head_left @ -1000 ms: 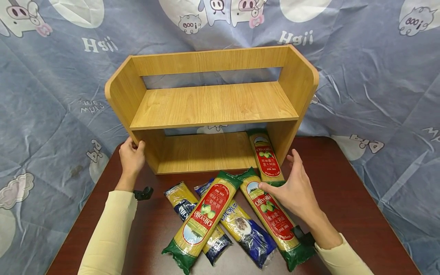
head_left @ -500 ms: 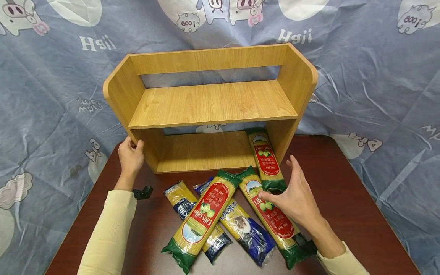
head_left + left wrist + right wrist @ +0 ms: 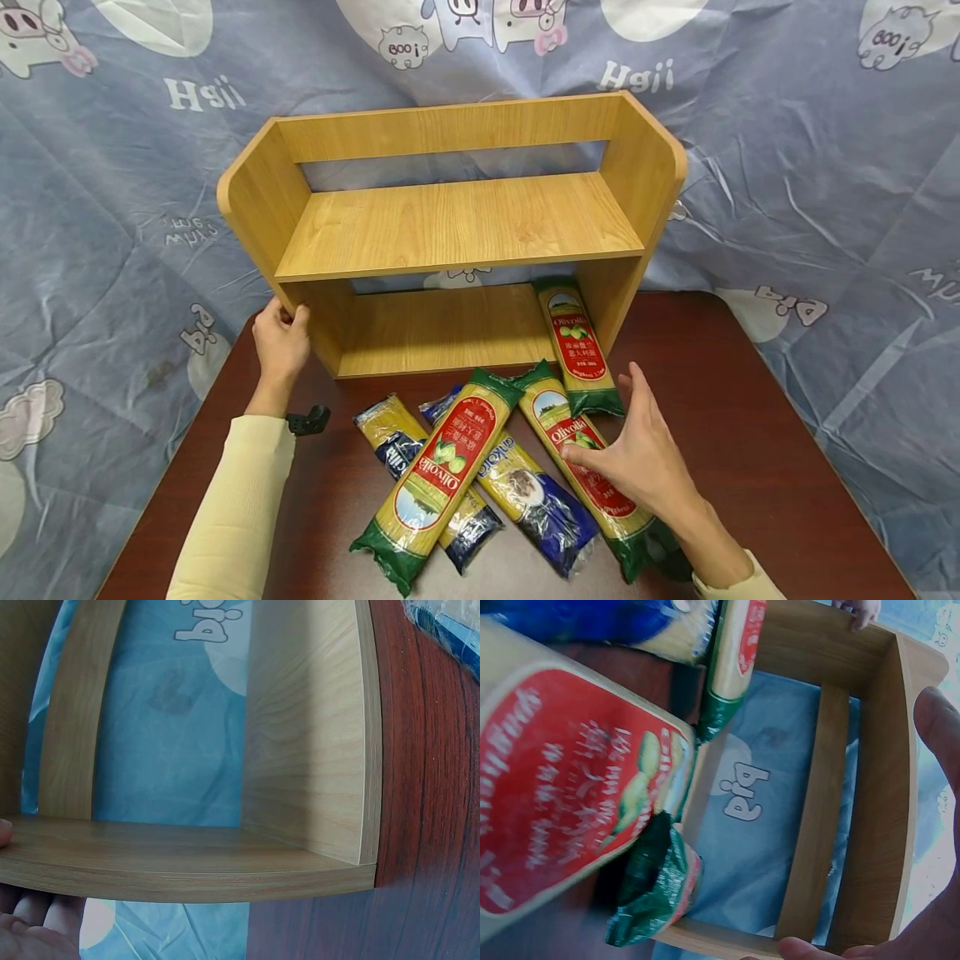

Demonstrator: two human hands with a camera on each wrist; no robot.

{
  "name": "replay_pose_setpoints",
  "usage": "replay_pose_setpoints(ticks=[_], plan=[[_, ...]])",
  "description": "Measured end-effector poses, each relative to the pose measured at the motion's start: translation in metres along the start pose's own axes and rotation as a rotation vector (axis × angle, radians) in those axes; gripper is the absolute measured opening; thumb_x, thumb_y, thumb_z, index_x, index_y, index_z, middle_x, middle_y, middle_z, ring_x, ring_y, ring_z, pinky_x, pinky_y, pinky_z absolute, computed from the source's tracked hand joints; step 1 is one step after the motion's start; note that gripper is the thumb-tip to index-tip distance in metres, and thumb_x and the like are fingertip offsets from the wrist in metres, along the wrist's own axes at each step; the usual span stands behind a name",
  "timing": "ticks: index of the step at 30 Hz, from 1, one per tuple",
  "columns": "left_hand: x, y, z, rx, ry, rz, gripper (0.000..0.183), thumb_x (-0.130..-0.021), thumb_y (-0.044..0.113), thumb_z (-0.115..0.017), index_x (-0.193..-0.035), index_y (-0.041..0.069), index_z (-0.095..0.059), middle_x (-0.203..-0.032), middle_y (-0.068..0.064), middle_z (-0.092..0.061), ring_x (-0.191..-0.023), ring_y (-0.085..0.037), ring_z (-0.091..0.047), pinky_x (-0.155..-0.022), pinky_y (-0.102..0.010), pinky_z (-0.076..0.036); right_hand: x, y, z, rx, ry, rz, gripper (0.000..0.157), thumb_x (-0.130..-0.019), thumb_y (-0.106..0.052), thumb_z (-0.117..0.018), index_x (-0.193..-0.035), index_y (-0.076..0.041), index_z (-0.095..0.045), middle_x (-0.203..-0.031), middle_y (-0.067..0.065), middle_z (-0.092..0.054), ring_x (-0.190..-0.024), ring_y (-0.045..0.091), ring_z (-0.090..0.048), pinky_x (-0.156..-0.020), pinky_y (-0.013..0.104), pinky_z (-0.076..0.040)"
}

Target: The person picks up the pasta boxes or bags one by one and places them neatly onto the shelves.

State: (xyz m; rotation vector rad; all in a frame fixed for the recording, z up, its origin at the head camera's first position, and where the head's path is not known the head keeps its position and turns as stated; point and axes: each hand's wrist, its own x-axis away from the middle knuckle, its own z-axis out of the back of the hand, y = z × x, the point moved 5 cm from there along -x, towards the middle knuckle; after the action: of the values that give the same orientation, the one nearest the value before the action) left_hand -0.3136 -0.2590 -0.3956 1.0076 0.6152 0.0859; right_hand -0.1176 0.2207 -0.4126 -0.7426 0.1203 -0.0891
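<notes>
My left hand (image 3: 281,346) grips the left side panel of a two-tier wooden shelf (image 3: 465,225), thumb on one face and fingers on the other in the left wrist view. My right hand (image 3: 648,462) hovers with thumb and fingers spread over a red-labelled spaghetti pack (image 3: 553,412) with green ends, lying on the table. It holds nothing. A matching spaghetti pack (image 3: 577,346) lies in the lower tier against the right panel, its near green end sticking out past the front edge. Another red-labelled spaghetti pack (image 3: 442,475) lies slanted across two blue-and-yellow pasta packs.
One blue-and-yellow pasta pack (image 3: 536,504) lies at the middle of the pile, the other pasta pack (image 3: 393,433) to its left. The dark red table (image 3: 765,467) extends on both sides. A patterned blue cloth (image 3: 810,167) hangs behind the shelf.
My right hand has moved toward the near side along the spaghetti pack, fingers still spread. The left hand keeps its grip on the shelf panel. The head view has shifted slightly.
</notes>
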Motion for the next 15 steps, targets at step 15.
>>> replay_pose_setpoints(ticks=[15], plan=[[0.001, 0.002, 0.000, -0.002, 0.010, 0.018, 0.020, -0.098, 0.009, -0.058, -0.107, -0.006, -0.069, -0.093, -0.021, -0.073, -0.075, -0.002, -0.061, -0.060, -0.013, -0.046, 0.021, 0.022, -0.016, 0.021, -0.035, -0.090, 0.146, -0.067, -0.062, -0.088, -0.160, -0.004, 0.008, -0.155, 0.028, -0.028, -0.136, 0.050, -0.036, -0.099, 0.073, -0.036]])
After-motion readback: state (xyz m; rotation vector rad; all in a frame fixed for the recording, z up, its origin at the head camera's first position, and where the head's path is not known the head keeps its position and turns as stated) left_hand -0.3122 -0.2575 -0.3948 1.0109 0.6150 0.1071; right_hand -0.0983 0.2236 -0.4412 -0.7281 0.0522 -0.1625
